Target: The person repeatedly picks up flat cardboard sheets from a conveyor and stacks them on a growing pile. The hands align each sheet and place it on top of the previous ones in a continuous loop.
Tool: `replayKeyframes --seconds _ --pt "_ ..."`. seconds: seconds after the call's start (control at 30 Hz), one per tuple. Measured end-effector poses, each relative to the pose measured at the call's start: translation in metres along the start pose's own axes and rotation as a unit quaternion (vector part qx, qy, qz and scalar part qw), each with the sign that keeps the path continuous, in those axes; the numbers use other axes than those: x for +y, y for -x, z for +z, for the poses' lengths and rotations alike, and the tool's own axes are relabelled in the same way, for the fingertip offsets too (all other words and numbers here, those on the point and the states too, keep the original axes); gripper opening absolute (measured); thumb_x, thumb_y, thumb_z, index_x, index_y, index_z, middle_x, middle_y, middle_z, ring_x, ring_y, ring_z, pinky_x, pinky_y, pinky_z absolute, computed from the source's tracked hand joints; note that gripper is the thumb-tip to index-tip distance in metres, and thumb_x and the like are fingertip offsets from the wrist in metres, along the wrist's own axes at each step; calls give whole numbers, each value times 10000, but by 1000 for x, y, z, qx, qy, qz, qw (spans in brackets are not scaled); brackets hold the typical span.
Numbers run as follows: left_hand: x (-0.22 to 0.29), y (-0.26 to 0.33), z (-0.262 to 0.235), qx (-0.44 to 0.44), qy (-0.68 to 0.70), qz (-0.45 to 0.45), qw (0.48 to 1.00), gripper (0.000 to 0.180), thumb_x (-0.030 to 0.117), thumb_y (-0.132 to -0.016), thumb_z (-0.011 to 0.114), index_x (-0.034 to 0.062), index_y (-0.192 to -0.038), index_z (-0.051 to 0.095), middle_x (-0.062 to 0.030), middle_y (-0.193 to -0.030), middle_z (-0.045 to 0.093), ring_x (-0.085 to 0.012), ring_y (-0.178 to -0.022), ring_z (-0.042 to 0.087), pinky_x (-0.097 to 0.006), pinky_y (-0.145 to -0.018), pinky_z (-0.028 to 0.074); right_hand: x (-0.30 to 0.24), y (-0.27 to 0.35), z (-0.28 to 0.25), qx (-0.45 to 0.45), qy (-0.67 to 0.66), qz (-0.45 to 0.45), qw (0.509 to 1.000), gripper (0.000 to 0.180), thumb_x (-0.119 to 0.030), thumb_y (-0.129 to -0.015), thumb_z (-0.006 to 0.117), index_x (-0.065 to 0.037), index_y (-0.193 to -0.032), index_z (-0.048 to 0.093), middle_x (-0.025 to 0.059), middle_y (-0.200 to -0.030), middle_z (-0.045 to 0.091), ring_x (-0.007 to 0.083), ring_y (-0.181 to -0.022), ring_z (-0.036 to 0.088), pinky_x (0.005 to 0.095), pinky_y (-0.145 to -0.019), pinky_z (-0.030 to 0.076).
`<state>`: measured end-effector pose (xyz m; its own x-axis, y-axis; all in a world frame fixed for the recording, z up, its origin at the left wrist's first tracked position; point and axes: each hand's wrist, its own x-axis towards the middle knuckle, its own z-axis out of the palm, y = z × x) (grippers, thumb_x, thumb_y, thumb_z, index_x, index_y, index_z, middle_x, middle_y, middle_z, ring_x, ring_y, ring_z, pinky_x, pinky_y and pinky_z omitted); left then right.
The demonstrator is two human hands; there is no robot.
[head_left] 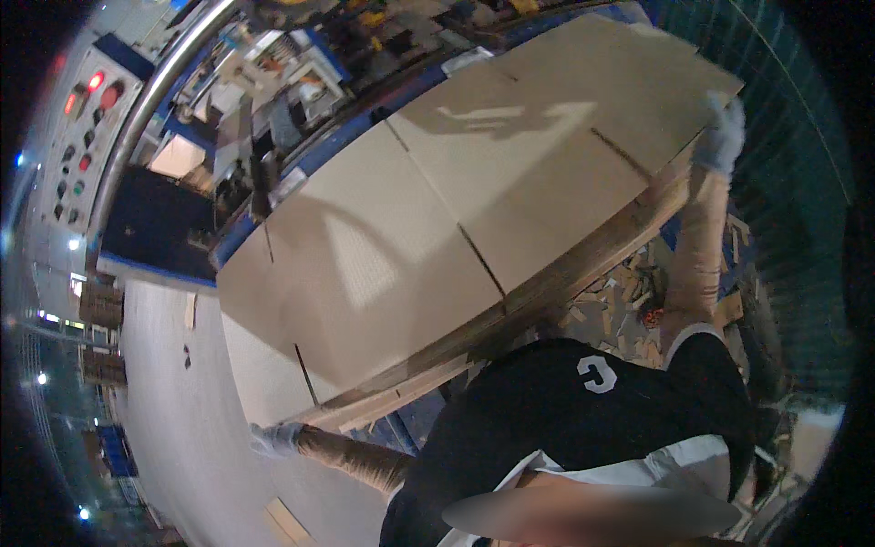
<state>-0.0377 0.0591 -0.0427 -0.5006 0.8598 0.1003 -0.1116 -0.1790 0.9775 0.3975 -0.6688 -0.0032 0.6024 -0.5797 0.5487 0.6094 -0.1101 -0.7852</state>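
A wide stack of flat brown cardboard sheets (437, 210) with cut slots lies in front of me, spanning most of the view. My left hand (273, 439), in a pale glove, grips the stack's near left end. My right hand (723, 137), also gloved, holds the stack's far right edge, arm stretched out. My dark shirt fills the lower middle.
A machine with a blue frame (164, 228) and a control panel with red buttons (87, 109) stands behind the stack at the left. Cardboard offcuts (620, 310) litter the floor below the stack at right. Pale floor (182, 428) runs along the left.
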Motion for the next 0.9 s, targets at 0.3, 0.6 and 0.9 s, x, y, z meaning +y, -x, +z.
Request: replayKeyframes --seconds 0.3,0.6,0.9 --pt "10 -21 5 -288 197 -149 925 520 311 -837 667 12 -1237 522 -152 -1169 573 -266 -1067 551 -379 -875 470 -125 18 59 -121 -29 94 988 420 -162 -909 558 0 -1291 497 113 -1199 607 199 -1056 583 315 -937 429" --pt "32 107 -34 -535 35 66 842 382 45 -863 585 -32 -1236 548 -134 -1261 551 -251 -1145 518 -384 -1002 425 -133 217 33 -604 222 -372 669 270 -160 -809 608 -117 -1074 636 93 -1214 607 294 -1173 541 450 -1015 397" --pt "50 174 3 -698 -295 522 392 568 25 -774 512 174 -1322 513 -167 -1400 444 -381 -1306 390 -544 -1094 248 -91 215 63 -714 220 -369 553 407 -292 -794 603 -182 -1186 599 71 -1298 558 293 -1242 474 482 -1035 366"
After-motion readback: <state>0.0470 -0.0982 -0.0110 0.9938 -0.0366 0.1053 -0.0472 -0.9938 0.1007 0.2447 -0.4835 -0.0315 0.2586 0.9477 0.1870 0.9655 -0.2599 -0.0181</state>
